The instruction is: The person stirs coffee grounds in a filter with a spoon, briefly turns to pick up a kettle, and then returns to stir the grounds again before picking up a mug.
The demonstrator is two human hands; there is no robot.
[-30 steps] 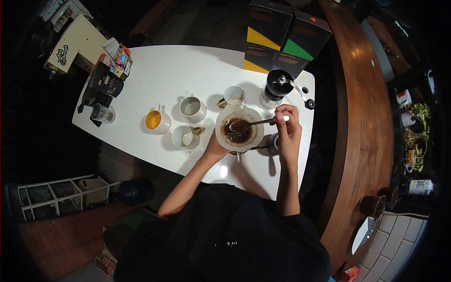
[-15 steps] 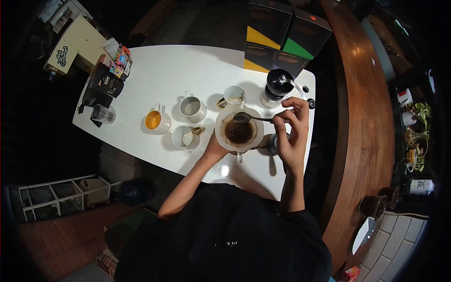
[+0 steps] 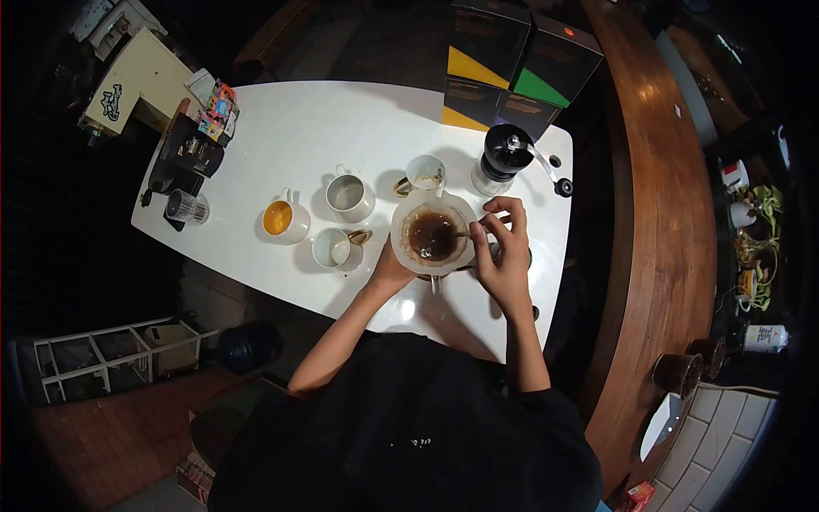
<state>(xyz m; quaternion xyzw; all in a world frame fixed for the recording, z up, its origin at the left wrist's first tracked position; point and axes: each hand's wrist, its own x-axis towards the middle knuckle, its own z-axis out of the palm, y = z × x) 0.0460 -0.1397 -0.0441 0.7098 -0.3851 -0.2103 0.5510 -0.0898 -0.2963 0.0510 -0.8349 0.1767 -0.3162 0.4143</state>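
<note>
A white coffee dripper point(image 3: 399, 243) with a paper filter in it holds dark, wet coffee point(image 3: 431, 235). My left hand point(image 3: 392, 271) is closed against the dripper's left side, its fingertips hidden below the rim. Between the thumb and fingers of my right hand point(image 3: 505, 260) is a spoon point(image 3: 461, 235); its bowl is sunk in the coffee. Left of the dripper stand a mug with a golden inside point(image 3: 286, 222), a grey-lined mug point(image 3: 350, 198) and a white cup with a gold handle point(image 3: 333, 249). Another gold-handled cup point(image 3: 425, 173) is just behind the dripper.
A hand coffee grinder point(image 3: 503, 158) with a crank stands behind my right hand. Stacked dark boxes point(image 3: 486, 51) rise at the table's back edge. A ribbed glass point(image 3: 186, 207) and black bags point(image 3: 192, 149) lie far left. A wooden counter point(image 3: 661, 256) runs along the right.
My right hand has moved left and down, dipping the spoon from above the filter into the coffee. The left hand and dripper keep their place.
</note>
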